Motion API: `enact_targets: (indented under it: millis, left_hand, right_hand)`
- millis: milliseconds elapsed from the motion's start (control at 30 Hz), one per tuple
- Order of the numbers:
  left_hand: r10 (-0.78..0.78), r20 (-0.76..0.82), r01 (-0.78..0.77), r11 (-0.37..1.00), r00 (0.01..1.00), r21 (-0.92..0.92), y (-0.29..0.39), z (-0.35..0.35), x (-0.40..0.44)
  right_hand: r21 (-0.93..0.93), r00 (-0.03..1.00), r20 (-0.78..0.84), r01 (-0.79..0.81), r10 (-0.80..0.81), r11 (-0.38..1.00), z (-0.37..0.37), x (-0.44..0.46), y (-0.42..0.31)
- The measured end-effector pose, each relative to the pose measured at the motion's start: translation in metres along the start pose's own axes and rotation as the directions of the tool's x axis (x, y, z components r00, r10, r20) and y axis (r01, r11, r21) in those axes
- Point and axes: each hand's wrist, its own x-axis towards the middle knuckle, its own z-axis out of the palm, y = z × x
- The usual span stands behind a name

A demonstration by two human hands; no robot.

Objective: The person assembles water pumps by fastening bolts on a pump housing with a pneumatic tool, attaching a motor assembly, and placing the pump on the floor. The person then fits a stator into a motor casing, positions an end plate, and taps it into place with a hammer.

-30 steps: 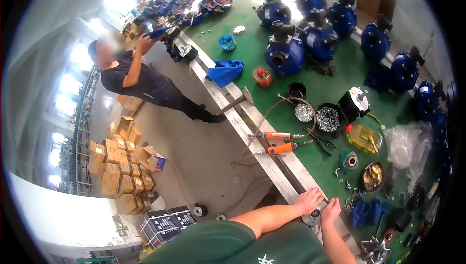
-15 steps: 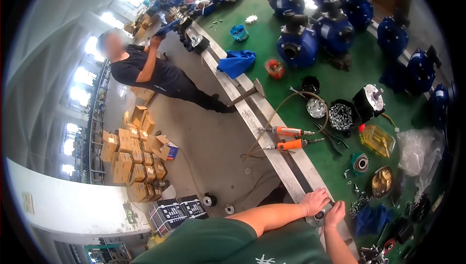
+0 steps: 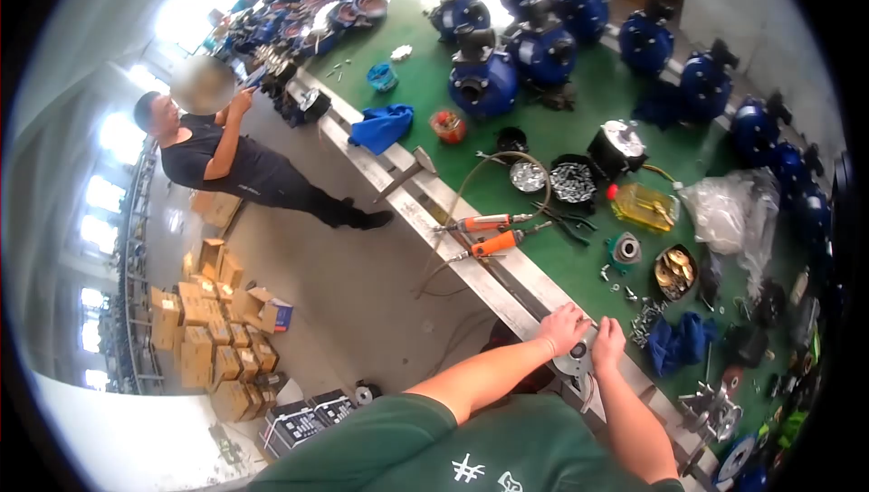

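Over the metal edge of the bench, my left hand point(image 3: 563, 329) is closed, with its fingers curled down beside a round grey metal part point(image 3: 573, 362). Close to its right, my right hand point(image 3: 608, 347) is closed too, thumb and fingers pressed together at the part's other side. A short dark bit shows between the two hands, too small to name. What lies inside the fingers is hidden. Two orange air screwdrivers point(image 3: 496, 244) rest on the rail further up, and a blue cloth point(image 3: 681, 342) lies right of my hands.
Bowls of screws point(image 3: 573, 182), a yellow bottle point(image 3: 644, 206), a dish of brass parts point(image 3: 675, 272) and a plastic bag point(image 3: 724, 211) lie on the green bench. Blue pumps point(image 3: 482, 83) stand at the back. Another person point(image 3: 235, 152) stands left, beyond stacked cartons point(image 3: 213, 338).
The view has shifted, so the bench and its contents sit further left in the picture. My hands stay at the round metal part. The other person still stands by the bench's far end.
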Motion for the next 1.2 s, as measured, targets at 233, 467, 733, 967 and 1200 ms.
enact_targets:
  millis: [233, 467, 733, 967, 1200]
  left_hand:
    - [0.003, -0.021, -0.009, 0.956, 1.000, -0.294, -0.024, 0.006, -0.020]
    - [0.083, 0.119, -0.095, 0.991, 0.989, 0.099, -0.016, -0.016, -0.087]
    - [-0.019, 0.140, 0.007, 0.996, 0.990, 0.088, -0.019, -0.014, -0.079]
    - [-0.034, 0.083, 0.028, 0.997, 0.996, 0.074, -0.023, -0.013, -0.081]
    - [-0.089, 0.075, 0.091, 0.996, 0.993, -0.025, -0.029, -0.016, -0.075]
  right_hand:
    - [0.244, 0.998, -0.038, -0.033, 0.043, 0.969, -0.056, -0.060, 0.050]
    - [-0.039, 0.982, -0.185, 0.041, -0.047, 0.998, -0.093, -0.183, 0.134]
    - [-0.459, 0.922, -0.332, 0.026, -0.198, 0.888, -0.136, -0.175, 0.169]
    - [-0.261, 0.913, -0.328, -0.336, 0.244, 0.905, -0.146, -0.125, 0.177]
    - [-0.365, 0.910, -0.227, -0.410, 0.347, 0.836, -0.159, -0.109, 0.148]
